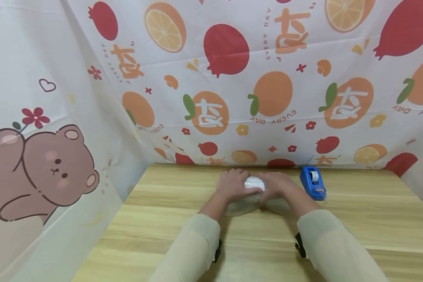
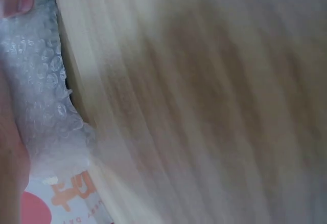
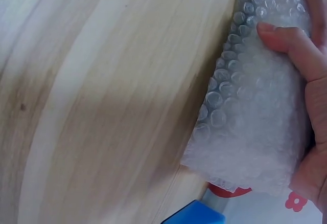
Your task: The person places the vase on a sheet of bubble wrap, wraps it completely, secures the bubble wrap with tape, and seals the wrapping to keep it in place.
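Observation:
A bundle of clear bubble wrap [image 1: 242, 206] lies on the table between both hands, a white part of it showing between them in the head view. My left hand [image 1: 234, 185] grips its left half from above, thumb along the near side. My right hand [image 1: 274, 184] grips the right half, fingers over the top. In the right wrist view the thumb [image 3: 286, 37] presses on the bubbled face of the wrap [image 3: 250, 106]. The left wrist view shows the wrap [image 2: 38, 75] at its left edge, a thumb tip on it. Whatever the layers enclose is hidden.
A blue tape dispenser [image 1: 313, 183] with a roll of tape stands just right of my right hand. The wooden table [image 1: 169, 219] ends at a fruit-print cloth [image 1: 232, 98] behind, and a bear-print cloth [image 1: 56, 164] hangs along the left.

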Available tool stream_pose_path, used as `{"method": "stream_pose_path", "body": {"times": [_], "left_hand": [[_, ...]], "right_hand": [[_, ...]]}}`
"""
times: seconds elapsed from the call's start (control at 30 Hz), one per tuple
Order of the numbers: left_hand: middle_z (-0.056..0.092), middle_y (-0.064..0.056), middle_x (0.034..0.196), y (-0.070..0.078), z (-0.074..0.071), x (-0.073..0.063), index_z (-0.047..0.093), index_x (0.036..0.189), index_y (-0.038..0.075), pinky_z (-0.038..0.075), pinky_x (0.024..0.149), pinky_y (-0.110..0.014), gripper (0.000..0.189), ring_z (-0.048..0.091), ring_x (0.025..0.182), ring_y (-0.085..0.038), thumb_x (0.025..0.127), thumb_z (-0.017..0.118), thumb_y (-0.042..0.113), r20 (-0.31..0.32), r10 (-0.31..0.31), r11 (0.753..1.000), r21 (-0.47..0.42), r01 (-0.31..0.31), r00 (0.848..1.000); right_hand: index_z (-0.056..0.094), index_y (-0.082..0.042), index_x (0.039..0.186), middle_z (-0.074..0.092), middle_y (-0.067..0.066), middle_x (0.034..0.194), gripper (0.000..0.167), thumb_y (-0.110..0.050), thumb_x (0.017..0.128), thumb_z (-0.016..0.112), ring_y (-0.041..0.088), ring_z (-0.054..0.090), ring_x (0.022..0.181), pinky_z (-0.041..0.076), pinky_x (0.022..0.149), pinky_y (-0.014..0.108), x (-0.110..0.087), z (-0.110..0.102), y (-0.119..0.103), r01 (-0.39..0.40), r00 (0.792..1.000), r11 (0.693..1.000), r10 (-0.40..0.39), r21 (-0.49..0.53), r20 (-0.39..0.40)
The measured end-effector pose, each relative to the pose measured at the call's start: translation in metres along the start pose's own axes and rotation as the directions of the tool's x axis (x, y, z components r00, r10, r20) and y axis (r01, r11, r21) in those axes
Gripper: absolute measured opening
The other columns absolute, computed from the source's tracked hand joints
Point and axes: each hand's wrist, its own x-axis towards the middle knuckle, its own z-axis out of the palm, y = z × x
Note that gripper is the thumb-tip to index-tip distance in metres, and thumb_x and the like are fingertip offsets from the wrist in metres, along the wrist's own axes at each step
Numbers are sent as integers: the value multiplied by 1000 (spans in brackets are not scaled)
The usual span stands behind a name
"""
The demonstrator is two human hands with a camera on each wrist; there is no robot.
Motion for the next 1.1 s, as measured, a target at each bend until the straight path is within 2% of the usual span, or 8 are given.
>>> {"method": "stream_pose_path", "body": {"times": [0.13,0.37,0.6,0.67,0.87,1.1], "left_hand": [[61,5,125,3,-3,-5,57,129,30,43,96,-40,83,54,116,-17,76,37,91,-4,13,1000,13,-13,1000],[62,6,119,2,-8,-7,57,122,29,44,95,-39,74,56,112,-16,77,45,87,21,81,997,7,-82,996],[62,3,113,-3,-11,-10,52,129,25,48,87,-38,88,60,99,-17,65,64,85,24,212,976,46,-213,977],[62,3,112,-4,-12,-10,50,132,25,49,83,-37,92,61,96,-16,63,67,84,30,230,971,61,-231,973],[63,4,103,-2,-16,-8,51,129,26,49,72,-35,92,61,85,-13,59,70,83,66,200,978,51,-203,978],[64,4,100,2,-21,-8,55,121,26,48,74,-36,85,60,88,-14,59,72,82,109,160,986,19,-163,981]], "right_hand": [[52,-32,133,61,-7,117,89,-50,55,90,20,54,100,47,86,47,-2,-2,2,47,998,999,-47,15,33],[56,-20,124,62,-4,108,78,-45,59,89,17,55,95,46,85,42,0,-6,7,118,987,989,-127,93,102],[56,-19,122,61,-3,108,75,-45,59,88,18,56,95,48,83,40,-2,-7,9,84,983,980,-111,181,144],[56,-20,122,61,-2,109,74,-44,60,87,19,56,95,49,82,40,-3,-7,9,77,983,979,-106,188,150],[55,-20,124,62,-3,110,74,-43,61,87,18,56,97,48,84,41,-4,-10,8,95,981,979,-123,183,151],[54,-22,125,62,-5,109,76,-47,62,88,17,56,96,48,84,41,-7,-5,11,127,984,977,-146,171,106]]}}
